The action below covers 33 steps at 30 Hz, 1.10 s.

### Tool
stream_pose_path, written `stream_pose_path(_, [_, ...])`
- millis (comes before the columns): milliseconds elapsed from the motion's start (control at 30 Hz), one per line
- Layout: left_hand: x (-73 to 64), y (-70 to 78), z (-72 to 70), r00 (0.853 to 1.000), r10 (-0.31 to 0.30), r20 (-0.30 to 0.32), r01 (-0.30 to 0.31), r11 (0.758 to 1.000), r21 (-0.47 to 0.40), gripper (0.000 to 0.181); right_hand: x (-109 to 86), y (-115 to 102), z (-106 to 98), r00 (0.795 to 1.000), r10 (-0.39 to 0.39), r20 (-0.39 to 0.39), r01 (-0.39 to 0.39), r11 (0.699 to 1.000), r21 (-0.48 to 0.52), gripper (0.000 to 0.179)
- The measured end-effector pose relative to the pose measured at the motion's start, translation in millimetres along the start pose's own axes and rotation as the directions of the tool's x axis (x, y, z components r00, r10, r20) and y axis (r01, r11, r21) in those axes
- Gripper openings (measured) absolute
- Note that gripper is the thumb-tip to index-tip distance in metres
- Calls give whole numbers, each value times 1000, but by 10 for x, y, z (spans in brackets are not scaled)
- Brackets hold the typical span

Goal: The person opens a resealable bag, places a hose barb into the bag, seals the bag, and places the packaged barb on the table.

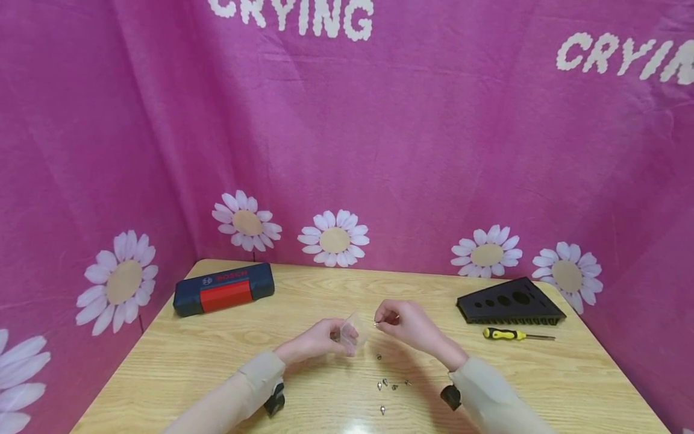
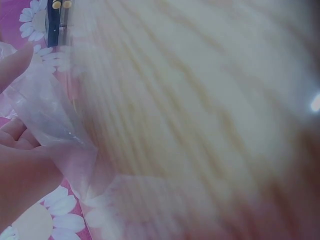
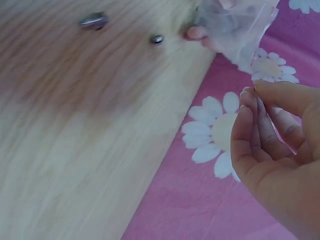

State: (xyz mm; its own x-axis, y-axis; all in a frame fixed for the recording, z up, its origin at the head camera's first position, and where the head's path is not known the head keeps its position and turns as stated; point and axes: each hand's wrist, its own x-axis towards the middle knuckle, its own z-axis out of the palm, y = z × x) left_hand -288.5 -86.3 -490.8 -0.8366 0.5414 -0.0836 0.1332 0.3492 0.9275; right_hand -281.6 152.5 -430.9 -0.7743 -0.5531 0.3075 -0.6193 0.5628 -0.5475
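Note:
My left hand [image 1: 324,339] grips a small clear plastic bag [image 1: 352,335], thumb on one side and fingers on the other. In the left wrist view the crinkled bag [image 2: 52,120] hangs out past the fingers. Just to the right of the bag, my right hand [image 1: 408,322] pinches a tiny shiny metal piece [image 1: 375,323] between thumb and fingertips. In the right wrist view the fingertips [image 3: 245,102] meet and hide that piece. Below the hands, several small metal pieces [image 1: 380,386] with pointed ends, like short screws, lie scattered on the table.
A dark blue Bosch case [image 1: 190,296] with a red latch lies at the table's back left. At the right are a black slanted holder [image 1: 490,313] with holes and a yellow-and-black screwdriver [image 1: 504,334]. A pink flowered cloth [image 1: 379,150] hangs behind the wooden table [image 1: 179,374].

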Motion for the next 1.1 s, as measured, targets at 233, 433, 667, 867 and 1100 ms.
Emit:
stream_pose_path(233, [-13, -5, 3, 1000, 21, 13, -21, 1000, -12, 28, 192, -133, 102, 997, -60, 50, 61, 998, -18, 7])
stream_pose_path(433, [-33, 18, -8, 997, 56, 44, -56, 998, -17, 25, 279, -233, 173, 995, -64, 76, 64, 998, -3, 7])
stream_pose_path(667, [-23, 13, -12, 997, 57, 46, -56, 998, -14, 27, 273, -223, 171, 994, -87, 60, 86, 996, 11, 7])
stream_pose_path(867, [-10, 9, -4, 999, 41, 24, -40, 999, -18, 28, 187, -128, 90, 996, -86, 3, 86, 996, 8, 6])
stream_pose_path(1100, [-17, 2, 0, 1000, 18, 14, -18, 1000, -20, 28, 16, 13, 67, 999, -37, -3, 37, 999, -32, 8])
